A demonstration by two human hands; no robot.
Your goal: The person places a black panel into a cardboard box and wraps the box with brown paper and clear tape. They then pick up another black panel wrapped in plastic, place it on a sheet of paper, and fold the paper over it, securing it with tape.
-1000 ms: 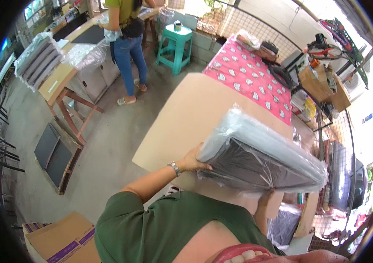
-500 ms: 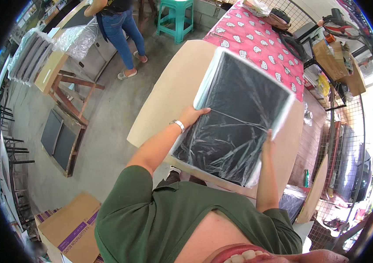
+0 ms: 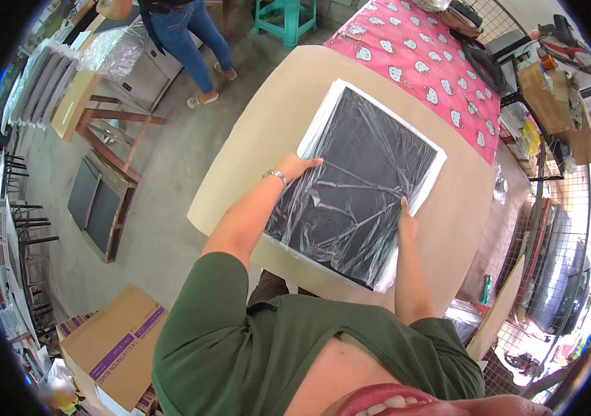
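Observation:
A flat pack of black boards (image 3: 372, 142) with white edges, wrapped in clear crinkled plastic, is over the tan tabletop (image 3: 254, 132), at a slant in front of me. My left hand (image 3: 297, 167) grips its left edge, thumb on top of the plastic. On the opposite edge, my right hand (image 3: 408, 222) holds it the same way, thumb up and fingers hidden underneath. Whether the pack rests fully on the surface I cannot tell.
A pink patterned cloth (image 3: 406, 59) covers the table's far end, bags at its back. Beyond stands a teal stool (image 3: 287, 21). Another person (image 3: 188, 38) is at a bench to the left. Cardboard boxes (image 3: 121, 347) sit low left; a black panelled pallet (image 3: 98, 208) lies on the floor.
The wrapped pack has come down closer to the tabletop and a little to the left, both hands still on its edges. My view has shifted slightly.

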